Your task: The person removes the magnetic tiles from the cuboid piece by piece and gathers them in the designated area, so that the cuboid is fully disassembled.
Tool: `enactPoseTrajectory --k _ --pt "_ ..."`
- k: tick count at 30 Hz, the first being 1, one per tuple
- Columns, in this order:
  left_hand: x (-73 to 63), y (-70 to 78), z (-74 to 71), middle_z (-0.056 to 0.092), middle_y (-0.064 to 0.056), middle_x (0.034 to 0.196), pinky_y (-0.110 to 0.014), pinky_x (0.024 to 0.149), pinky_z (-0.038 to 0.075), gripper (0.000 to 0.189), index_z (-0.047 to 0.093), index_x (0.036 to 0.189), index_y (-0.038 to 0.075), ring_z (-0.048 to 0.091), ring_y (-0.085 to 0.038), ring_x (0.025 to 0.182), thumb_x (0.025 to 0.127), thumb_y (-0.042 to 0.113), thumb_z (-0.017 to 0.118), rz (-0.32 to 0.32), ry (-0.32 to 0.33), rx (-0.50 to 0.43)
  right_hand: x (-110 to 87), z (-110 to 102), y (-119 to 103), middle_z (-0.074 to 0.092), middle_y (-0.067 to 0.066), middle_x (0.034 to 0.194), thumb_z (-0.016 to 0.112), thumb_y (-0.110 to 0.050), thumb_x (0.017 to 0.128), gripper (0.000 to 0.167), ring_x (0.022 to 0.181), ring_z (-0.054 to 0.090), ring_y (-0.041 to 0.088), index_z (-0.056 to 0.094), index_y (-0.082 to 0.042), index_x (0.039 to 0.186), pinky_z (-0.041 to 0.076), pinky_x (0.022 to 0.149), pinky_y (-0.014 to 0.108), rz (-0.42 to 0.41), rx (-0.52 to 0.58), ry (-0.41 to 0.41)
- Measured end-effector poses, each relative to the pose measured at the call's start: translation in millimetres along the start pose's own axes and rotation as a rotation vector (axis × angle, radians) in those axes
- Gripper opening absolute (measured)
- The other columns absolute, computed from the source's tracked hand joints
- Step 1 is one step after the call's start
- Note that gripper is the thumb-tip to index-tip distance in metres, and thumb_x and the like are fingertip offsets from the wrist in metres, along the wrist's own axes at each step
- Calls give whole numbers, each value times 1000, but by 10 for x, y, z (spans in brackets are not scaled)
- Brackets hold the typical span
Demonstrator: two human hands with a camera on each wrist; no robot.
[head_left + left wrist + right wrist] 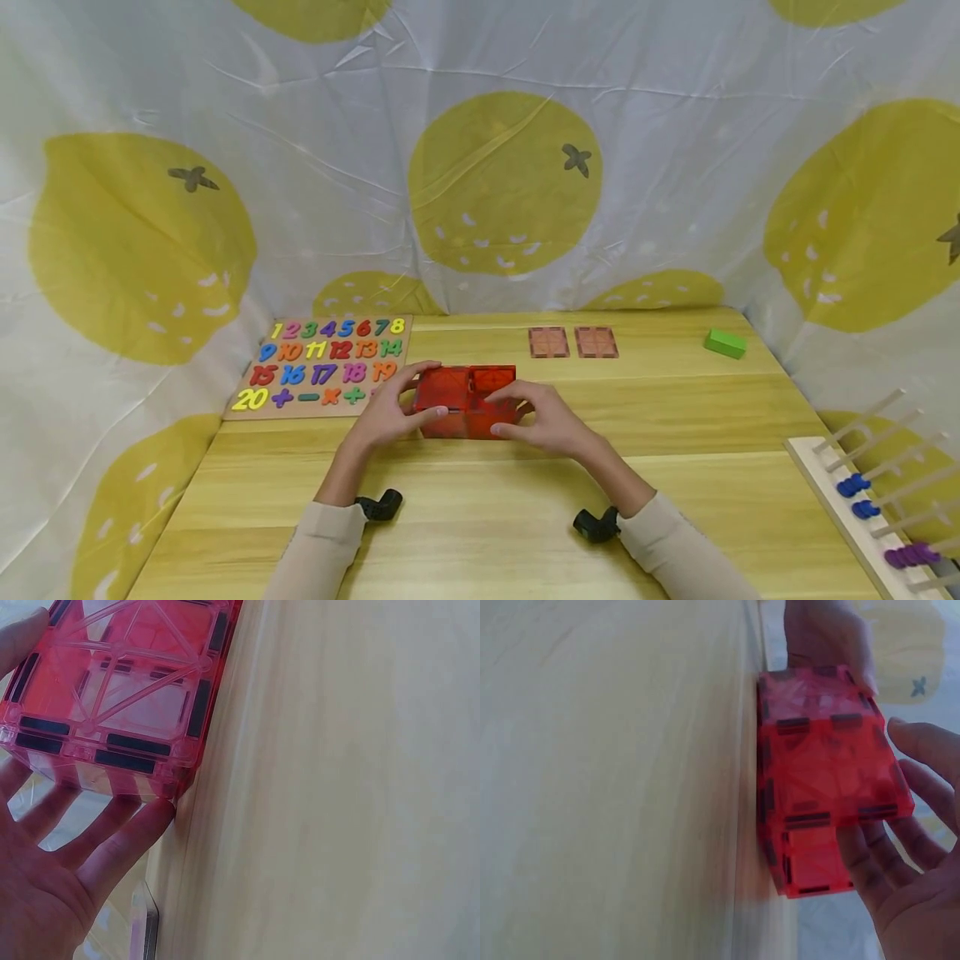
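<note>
A box of red see-through magnetic tiles (444, 388), two squares wide, stands on the wooden table in the middle of the head view. Its left half has a tile on top; the right half shows an opening at the top. My left hand (386, 414) grips the left end, thumb at the front and fingers along the left side, as the left wrist view shows at the tile face (112, 682). Around the right end curls my right hand (543, 417), thumb at the front and index finger over the top. In the right wrist view its fingers (874, 855) lie at the end tile.
Two flat pinkish square tiles (549, 342) lie behind the box, side by side. A number puzzle board (300, 408) is at back left, close to the left hand. A green block (725, 343) sits at back right. A peg counting rack (832, 504) stands at the right edge.
</note>
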State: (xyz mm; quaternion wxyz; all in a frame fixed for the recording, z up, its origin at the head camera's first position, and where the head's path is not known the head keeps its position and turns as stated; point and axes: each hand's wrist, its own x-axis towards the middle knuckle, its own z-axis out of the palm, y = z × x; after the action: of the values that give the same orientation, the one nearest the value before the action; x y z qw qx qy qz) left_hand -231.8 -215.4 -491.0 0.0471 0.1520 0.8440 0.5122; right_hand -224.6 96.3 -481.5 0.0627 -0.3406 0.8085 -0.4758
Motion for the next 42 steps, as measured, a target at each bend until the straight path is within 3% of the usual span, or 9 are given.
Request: enactPoseTrajectory --k 9,15,22,26,35,42 --pt "27 -1 35 42 -7 159 -53 101 57 75 46 153 27 43 -46 143 88 28 83 -1 -16 -49 34 63 -11 71 -5 118 79 -30 93 35 99 64 14 73 -17 125 58 86 29 -30 -96 9" --pt "14 10 25 45 -4 155 -51 100 58 71 49 150 31 47 -43 141 88 33 83 5 -8 -31 84 102 -9 72 -6 119 76 -31 95 32 108 64 13 73 -22 125 55 92 34 -42 -148 -16" --pt "15 -32 24 45 -2 156 -50 99 59 70 49 149 35 48 -43 140 87 35 84 20 -9 -16 120 108 -41 71 -8 104 73 -20 97 22 89 59 8 77 -21 119 51 77 27 -45 -184 -21" --pt "3 -23 27 45 -2 156 -48 98 59 69 50 147 36 47 -46 140 87 34 84 29 -16 -15 118 92 -49 72 -9 102 72 -20 98 19 87 60 6 78 -21 116 50 75 26 -51 -200 -24" --pt "-7 0 -3 44 0 156 -51 100 58 69 51 145 40 43 -45 143 86 35 85 2 -24 -29 72 23 -26 74 -6 102 75 -20 96 17 84 62 7 79 -18 112 57 73 24 -68 -160 26" --pt "-7 -5 -19 44 -1 156 -49 99 58 69 51 146 38 43 -45 144 87 33 85 7 -38 -42 -8 -163 -21 75 -4 102 77 -23 95 20 85 65 9 78 -12 112 60 71 25 -26 -102 87"
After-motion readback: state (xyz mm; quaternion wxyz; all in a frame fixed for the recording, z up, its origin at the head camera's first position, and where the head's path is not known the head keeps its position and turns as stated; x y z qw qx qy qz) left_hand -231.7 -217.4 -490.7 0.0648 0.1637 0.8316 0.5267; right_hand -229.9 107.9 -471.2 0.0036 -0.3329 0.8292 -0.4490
